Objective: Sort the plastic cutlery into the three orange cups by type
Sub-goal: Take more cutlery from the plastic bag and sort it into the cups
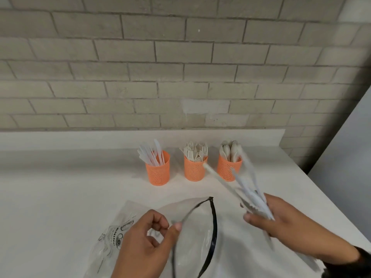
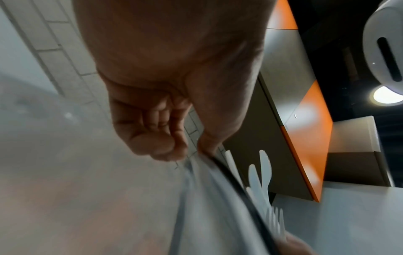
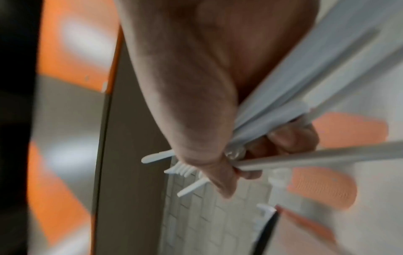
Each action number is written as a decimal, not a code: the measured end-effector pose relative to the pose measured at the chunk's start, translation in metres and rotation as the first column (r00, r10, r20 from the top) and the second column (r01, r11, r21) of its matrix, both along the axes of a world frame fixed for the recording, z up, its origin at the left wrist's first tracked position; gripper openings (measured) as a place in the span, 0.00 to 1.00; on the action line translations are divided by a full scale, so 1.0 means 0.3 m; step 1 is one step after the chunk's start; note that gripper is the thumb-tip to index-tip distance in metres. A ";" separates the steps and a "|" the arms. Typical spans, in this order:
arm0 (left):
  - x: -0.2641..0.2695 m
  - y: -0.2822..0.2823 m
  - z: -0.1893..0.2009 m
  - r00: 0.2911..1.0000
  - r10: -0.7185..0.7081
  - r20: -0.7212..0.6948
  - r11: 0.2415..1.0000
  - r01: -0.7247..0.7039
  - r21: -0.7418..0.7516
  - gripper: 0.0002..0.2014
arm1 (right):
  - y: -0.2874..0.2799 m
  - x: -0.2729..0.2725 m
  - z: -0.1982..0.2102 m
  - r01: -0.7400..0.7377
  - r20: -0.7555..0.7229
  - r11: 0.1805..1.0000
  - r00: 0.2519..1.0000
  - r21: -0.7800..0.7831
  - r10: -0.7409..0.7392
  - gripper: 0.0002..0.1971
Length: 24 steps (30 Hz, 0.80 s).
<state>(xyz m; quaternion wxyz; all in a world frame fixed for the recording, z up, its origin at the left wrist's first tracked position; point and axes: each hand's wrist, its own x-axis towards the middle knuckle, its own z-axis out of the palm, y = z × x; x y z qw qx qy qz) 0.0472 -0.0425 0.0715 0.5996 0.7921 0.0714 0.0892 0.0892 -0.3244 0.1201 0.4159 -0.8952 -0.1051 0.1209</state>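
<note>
Three orange mesh cups stand in a row at the back of the white counter [image 1: 60,187]: the left cup [image 1: 158,170] holds knives, the middle cup [image 1: 195,169] forks, the right cup [image 1: 228,168] spoons. My right hand [image 1: 267,215] grips a bundle of white plastic cutlery [image 1: 245,189], blurred, just right of the bag's mouth; knives and a fork [image 3: 181,168] stick out of the fist. My left hand [image 1: 160,229] pinches the black-edged rim of a clear plastic bag [image 1: 200,233] lying on the counter, seen close as the bag [image 2: 207,198].
A grey brick wall [image 1: 180,67] rises behind the counter. The counter's right edge [image 1: 331,201] runs diagonally close to my right hand. A dark sleeve [image 1: 361,263] shows at the lower right.
</note>
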 end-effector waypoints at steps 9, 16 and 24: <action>0.056 -0.133 0.149 0.939 -0.323 0.119 0.926 0.340 -0.162 0.55 | 0.292 0.046 0.122 0.037 -0.149 0.564 0.977 0.825 0.153 0.08; 0.141 -0.157 0.200 0.893 -0.450 0.008 0.884 0.447 -0.139 0.47 | 0.396 0.078 0.129 -0.038 0.009 0.662 0.999 0.748 0.048 0.06; 0.192 -0.155 0.151 0.924 -0.381 0.035 0.923 0.383 -0.048 0.40 | 0.414 0.156 0.056 -0.147 0.180 0.789 0.983 0.597 0.047 0.10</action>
